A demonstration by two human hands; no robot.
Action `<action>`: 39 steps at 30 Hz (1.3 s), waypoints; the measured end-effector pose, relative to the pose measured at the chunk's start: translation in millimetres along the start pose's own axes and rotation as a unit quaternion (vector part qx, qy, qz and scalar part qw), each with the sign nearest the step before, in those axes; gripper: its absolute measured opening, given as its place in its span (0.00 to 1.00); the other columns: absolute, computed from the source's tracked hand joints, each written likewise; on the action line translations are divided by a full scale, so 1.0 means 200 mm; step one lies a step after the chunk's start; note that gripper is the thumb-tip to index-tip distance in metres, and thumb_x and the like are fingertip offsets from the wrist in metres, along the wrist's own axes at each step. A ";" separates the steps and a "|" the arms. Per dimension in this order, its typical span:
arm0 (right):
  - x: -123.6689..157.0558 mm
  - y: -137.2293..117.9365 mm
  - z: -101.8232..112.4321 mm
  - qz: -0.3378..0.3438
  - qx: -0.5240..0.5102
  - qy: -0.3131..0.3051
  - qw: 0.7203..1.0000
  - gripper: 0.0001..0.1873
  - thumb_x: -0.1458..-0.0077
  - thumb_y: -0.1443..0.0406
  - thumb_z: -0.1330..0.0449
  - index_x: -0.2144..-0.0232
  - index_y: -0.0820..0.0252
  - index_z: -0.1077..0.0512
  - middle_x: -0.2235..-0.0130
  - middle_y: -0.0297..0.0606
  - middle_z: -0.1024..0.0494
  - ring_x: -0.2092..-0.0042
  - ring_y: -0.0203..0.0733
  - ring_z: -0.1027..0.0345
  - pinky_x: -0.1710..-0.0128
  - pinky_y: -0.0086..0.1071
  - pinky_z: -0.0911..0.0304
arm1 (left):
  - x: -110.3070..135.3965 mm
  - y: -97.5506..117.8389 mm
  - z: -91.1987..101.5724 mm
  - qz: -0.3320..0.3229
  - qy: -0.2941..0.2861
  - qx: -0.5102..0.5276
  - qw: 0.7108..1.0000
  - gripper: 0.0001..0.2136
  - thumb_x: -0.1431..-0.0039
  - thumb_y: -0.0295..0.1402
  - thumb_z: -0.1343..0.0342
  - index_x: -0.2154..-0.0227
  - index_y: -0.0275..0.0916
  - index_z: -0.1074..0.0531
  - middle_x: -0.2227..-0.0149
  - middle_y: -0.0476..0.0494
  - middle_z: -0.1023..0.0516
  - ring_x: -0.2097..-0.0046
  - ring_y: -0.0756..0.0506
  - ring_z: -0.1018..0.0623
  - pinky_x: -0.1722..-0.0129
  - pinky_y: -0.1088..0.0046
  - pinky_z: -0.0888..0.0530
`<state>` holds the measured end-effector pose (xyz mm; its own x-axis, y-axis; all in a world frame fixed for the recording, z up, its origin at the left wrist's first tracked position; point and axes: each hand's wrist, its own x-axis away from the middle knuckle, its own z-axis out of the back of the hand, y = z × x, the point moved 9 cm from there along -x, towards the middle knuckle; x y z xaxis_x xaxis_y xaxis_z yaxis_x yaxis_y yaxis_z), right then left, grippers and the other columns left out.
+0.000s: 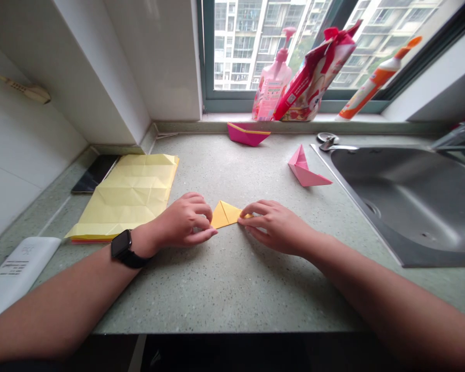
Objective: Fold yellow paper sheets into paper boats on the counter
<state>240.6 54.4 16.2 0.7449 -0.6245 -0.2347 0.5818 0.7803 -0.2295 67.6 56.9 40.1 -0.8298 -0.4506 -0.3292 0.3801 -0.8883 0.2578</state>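
Gripping the right end of a small, flat, folded piece of golden-yellow paper, the right hand had its fingertips drawn together in a narrow pinch. The left hand was half closed at the paper's left corner, its fingers curled and its thumb pointing inward; whether it pinched that corner or merely touched it could not be told. The yellow piece lay between the two hands on a speckled grey-green stone countertop, a crease running across its peaked middle.

A black square-faced wristwatch circled the left wrist. Just beyond that wrist lay a large, creased, pale-yellow paper sheet with orange edges showing beneath, overlapping a flat black glossy slab. A white rounded-corner plastic object lay near the left forearm.

Farther back stood a magenta folded-paper boat, near the window, and a pink folded-paper boat, near a stainless-steel sink. On the sill were a pink pump bottle, a red printed packet and a white-and-orange bottle.
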 end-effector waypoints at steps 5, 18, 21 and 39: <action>0.00 0.00 0.00 0.006 0.002 -0.004 1.000 0.13 0.28 0.66 0.38 0.49 0.49 0.13 0.49 0.41 0.13 0.51 0.48 0.20 0.48 0.47 0.25 | 0.01 -0.01 -0.02 0.013 -0.001 -0.006 1.000 0.17 0.24 0.37 0.41 0.71 0.44 0.17 0.62 0.46 0.16 0.61 0.45 0.23 0.51 0.62 0.29; 0.00 0.04 0.01 -0.006 -0.011 0.043 0.999 0.18 0.31 0.68 0.37 0.43 0.50 0.17 0.48 0.43 0.13 0.52 0.49 0.18 0.51 0.46 0.24 | 0.05 -0.13 -0.08 0.174 0.000 -0.058 0.983 0.16 0.34 0.46 0.29 0.53 0.42 0.20 0.49 0.39 0.18 0.50 0.37 0.20 0.46 0.55 0.25; 0.01 0.10 0.03 -0.065 0.003 0.086 0.994 0.26 0.31 0.65 0.37 0.32 0.54 0.25 0.42 0.49 0.16 0.48 0.53 0.19 0.49 0.49 0.24 | 0.05 -0.12 -0.07 0.183 0.007 -0.061 0.981 0.15 0.33 0.46 0.29 0.53 0.42 0.20 0.50 0.40 0.18 0.50 0.37 0.20 0.46 0.54 0.25; 0.00 0.07 0.07 -0.022 -0.021 0.129 0.991 0.06 0.29 0.64 0.36 0.61 0.53 0.20 0.54 0.39 0.15 0.54 0.46 0.23 0.50 0.43 0.32 | 0.06 -0.06 -0.02 0.087 0.136 0.001 0.987 0.06 0.25 0.33 0.38 0.49 0.42 0.26 0.55 0.45 0.13 0.53 0.42 0.14 0.31 0.43 0.27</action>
<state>253.6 66.1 26.9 0.6075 -0.6502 -0.4563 0.5942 0.7532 -0.2823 55.5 61.7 29.6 -0.6117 -0.6037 -0.5112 0.5061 -0.7954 0.3336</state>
